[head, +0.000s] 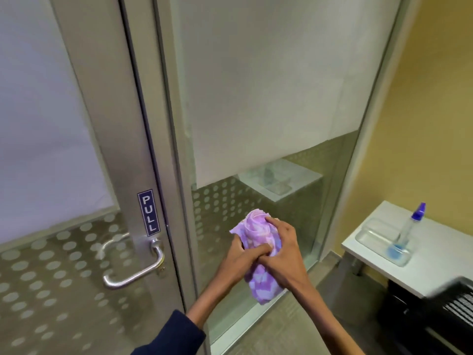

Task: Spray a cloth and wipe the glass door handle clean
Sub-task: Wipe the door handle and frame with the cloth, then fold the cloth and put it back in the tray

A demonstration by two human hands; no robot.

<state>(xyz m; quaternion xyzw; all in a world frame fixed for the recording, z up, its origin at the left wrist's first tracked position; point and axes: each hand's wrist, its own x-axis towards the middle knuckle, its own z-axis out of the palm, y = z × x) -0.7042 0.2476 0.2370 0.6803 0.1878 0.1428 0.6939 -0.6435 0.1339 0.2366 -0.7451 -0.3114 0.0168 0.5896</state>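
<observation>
Cloth (258, 254) bunched between left hand (239, 260) and right hand (282, 254), both grips closed on it, likely gathering a wiping pad; handle (135, 272) waits left, spray bottle (409, 226) parked right on the desk (440, 267).

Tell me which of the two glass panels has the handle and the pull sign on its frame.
The left panel's frame: its metal lever handle sits just below the blue PULL sign. The right panel has neither; both hands bunch the purple cloth before it.

Nothing stands between my grips and the curved silver metal door handle (138, 267); the way left is free.
</observation>
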